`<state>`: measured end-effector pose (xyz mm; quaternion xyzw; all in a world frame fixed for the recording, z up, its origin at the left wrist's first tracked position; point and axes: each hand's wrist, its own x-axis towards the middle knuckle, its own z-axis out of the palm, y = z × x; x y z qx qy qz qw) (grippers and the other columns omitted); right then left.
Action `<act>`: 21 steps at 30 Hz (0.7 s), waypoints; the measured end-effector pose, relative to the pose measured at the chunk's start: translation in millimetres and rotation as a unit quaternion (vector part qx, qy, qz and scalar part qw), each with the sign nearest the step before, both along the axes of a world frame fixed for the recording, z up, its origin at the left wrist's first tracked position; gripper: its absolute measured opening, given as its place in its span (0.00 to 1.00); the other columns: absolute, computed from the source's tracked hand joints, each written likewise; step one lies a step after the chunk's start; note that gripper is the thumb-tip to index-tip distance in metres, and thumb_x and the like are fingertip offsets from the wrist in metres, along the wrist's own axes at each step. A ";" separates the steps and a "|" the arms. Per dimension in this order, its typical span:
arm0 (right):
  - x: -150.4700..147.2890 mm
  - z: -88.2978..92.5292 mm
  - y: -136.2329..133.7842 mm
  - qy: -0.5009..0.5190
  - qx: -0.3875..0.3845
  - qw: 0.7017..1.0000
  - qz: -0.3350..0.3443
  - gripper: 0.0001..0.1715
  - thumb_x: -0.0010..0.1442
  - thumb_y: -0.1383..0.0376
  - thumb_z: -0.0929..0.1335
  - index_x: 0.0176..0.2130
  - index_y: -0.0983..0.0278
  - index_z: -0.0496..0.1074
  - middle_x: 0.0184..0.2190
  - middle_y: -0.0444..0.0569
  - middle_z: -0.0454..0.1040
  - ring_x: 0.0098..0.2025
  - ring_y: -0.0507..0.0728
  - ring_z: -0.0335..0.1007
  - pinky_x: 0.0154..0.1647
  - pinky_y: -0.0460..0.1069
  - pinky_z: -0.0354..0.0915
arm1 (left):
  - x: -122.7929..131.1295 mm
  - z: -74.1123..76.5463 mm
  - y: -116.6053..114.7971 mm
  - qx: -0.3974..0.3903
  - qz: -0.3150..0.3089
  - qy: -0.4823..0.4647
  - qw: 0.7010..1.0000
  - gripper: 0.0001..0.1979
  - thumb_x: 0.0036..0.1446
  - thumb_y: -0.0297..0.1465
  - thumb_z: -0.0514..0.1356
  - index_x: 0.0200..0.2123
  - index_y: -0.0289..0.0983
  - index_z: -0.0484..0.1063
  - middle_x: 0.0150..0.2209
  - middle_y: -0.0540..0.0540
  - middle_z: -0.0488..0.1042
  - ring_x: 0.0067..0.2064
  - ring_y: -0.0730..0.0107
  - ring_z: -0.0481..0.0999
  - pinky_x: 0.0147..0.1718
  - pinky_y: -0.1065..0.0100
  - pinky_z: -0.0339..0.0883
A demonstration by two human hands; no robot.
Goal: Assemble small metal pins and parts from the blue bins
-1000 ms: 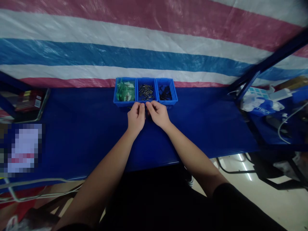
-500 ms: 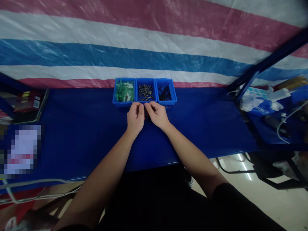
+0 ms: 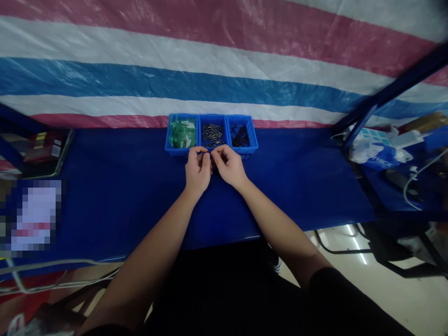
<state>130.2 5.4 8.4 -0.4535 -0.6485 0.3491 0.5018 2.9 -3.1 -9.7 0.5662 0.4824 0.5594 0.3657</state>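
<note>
My left hand (image 3: 198,171) and my right hand (image 3: 229,166) rest close together on the blue table (image 3: 122,186), fingertips nearly touching, just in front of three small blue bins. Both hands have their fingers curled in a pinch around something too small to make out. The left bin (image 3: 181,133) holds green and white parts. Small metal screws fill the middle bin (image 3: 212,133). Black parts lie in the right bin (image 3: 241,135).
A striped red, white and blue tarp (image 3: 210,60) hangs behind the table. A tray with red boxes (image 3: 42,147) sits at far left. At right, a blue frame post (image 3: 360,123) and a shelf with a bag and cables (image 3: 378,156) stand.
Both hands stay in place before the middle bin; the fingers shift slightly as they work the small item between them.
</note>
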 end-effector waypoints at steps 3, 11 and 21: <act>0.5 -1.9 1.7 0.012 0.008 1.000 0.006 0.13 0.66 0.55 0.65 0.42 0.62 0.69 0.32 0.45 0.74 0.33 0.51 0.71 0.36 0.48 0.68 | -0.2 -1.1 1.0 -0.005 0.010 0.008 1.000 0.15 0.66 0.47 0.53 0.44 0.42 0.64 0.20 0.56 0.64 0.19 0.77 0.67 0.21 0.73 0.62; -0.7 -5.4 2.7 0.032 0.013 0.999 0.025 0.11 0.65 0.59 0.66 0.44 0.62 0.71 0.38 0.48 0.77 0.38 0.52 0.74 0.42 0.50 0.71 | -1.2 -1.1 1.2 0.012 0.041 0.056 0.998 0.14 0.66 0.45 0.54 0.40 0.40 0.67 0.26 0.52 0.70 0.27 0.74 0.72 0.26 0.71 0.64; 0.0 -5.1 2.9 0.032 0.019 0.999 0.013 0.12 0.64 0.59 0.67 0.44 0.62 0.74 0.39 0.49 0.78 0.37 0.53 0.75 0.40 0.50 0.71 | -1.5 -4.5 2.0 0.020 0.039 0.059 0.997 0.09 0.67 0.40 0.54 0.43 0.41 0.65 0.25 0.53 0.69 0.24 0.76 0.68 0.26 0.71 0.62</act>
